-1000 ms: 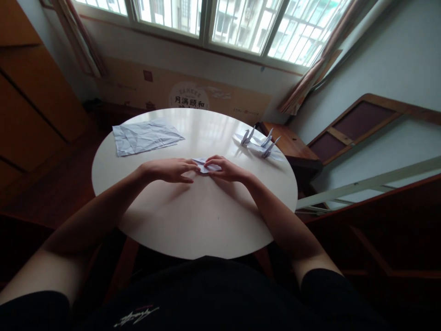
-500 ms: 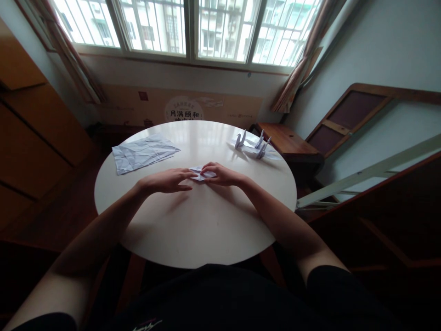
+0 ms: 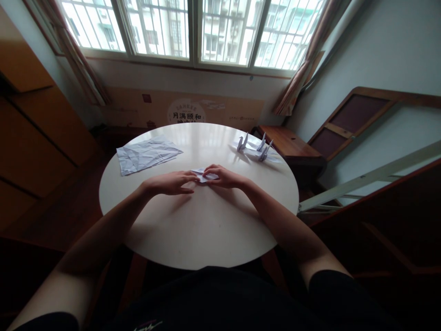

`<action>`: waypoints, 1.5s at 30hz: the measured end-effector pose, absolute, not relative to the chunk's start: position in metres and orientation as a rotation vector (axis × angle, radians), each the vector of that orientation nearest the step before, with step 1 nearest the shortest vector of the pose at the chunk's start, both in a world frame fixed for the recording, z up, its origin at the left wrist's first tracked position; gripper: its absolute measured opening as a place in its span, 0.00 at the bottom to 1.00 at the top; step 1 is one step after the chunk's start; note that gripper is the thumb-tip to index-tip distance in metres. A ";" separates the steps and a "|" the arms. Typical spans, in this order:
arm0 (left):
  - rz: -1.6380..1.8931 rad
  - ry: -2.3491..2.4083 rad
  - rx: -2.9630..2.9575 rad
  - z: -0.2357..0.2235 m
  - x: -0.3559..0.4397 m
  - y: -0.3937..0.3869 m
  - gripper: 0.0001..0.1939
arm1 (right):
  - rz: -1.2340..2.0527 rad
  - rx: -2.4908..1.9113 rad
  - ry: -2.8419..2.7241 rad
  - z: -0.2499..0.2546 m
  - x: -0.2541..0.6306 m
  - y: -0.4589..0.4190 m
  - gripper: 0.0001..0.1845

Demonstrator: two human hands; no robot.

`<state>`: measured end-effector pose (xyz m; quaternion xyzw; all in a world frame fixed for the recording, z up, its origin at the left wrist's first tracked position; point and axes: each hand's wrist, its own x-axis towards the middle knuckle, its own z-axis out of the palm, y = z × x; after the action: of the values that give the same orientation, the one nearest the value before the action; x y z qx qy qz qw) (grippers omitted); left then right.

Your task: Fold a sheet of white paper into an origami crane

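Note:
A small folded piece of white paper [image 3: 203, 175] lies near the middle of the round white table [image 3: 193, 230]. My left hand [image 3: 170, 182] rests flat on the table with its fingertips pressing the paper's left edge. My right hand [image 3: 222, 178] is curled over the paper's right side, fingers pinched on a fold. Most of the paper is hidden under my fingers.
Several creased paper sheets [image 3: 146, 154] lie at the table's far left. Three folded paper cranes [image 3: 255, 147] stand at the far right on a sheet. A wooden bench [image 3: 289, 145] sits beyond the table's right edge, a cabinet [image 3: 31, 133] on the left, windows behind.
The camera has tilted up and shifted slightly, showing more window. Both hands stay on the folded paper with only small finger movement.

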<state>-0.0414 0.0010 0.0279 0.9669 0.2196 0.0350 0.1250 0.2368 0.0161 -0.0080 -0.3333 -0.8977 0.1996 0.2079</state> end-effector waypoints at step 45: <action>0.084 0.687 2.741 0.026 -0.043 0.003 0.25 | 0.571 -0.910 -2.513 -0.009 0.237 0.018 0.19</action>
<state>-0.0434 0.0027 0.0258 0.9576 0.2399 0.0292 0.1568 0.2367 0.0176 -0.0091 -0.3262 -0.9004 0.2044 0.2029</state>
